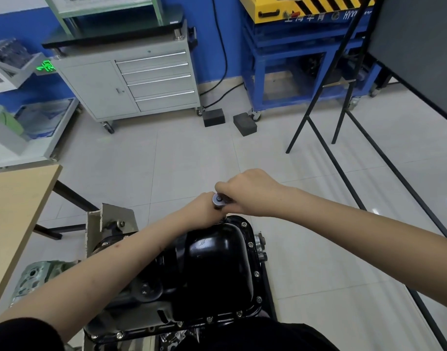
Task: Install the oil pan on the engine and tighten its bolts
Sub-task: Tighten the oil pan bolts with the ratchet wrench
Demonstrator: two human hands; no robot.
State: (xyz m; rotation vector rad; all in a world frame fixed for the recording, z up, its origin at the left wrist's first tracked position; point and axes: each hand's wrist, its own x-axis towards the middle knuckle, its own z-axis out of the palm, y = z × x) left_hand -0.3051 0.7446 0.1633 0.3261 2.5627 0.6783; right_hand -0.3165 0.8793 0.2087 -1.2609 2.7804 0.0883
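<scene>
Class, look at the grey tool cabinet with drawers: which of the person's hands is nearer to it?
Left. The left hand is on the cabinet's side of the ratchet; the right hand grips it from the far side.

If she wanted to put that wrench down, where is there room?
The wooden table on her left shows bare top. The oil pan is crowded: both arms cross it, and the left hand and right hand meet at the ratchet.

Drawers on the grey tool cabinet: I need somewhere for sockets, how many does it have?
4, stacked on the cabinet's right half: top, second, third, bottom. A door fills the left half.
</scene>
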